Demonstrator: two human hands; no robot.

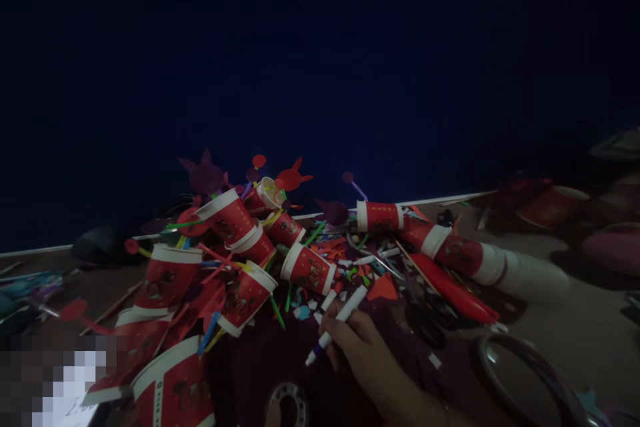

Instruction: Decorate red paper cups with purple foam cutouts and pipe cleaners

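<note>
The scene is very dim. My right hand [357, 347] reaches in from the bottom right with its fingers closed on a white marker [336, 324], tip pointing down-left over a dark maroon sheet [250, 367]. Just beyond the hand lies a heap of red paper cups [245, 297] with white rims, mixed with coloured straws and paper scraps [373, 273]. A round tape roll [289, 403] shows at the bottom edge, near the marker tip. My left hand is not in view.
A long stack of nested red cups [470, 257] lies on its side to the right, with a red tube-like object [453, 293] in front of it. A ring-shaped hoop [525, 367] sits at the lower right. Red bowls [550, 207] stand far right. A dark wall fills the background.
</note>
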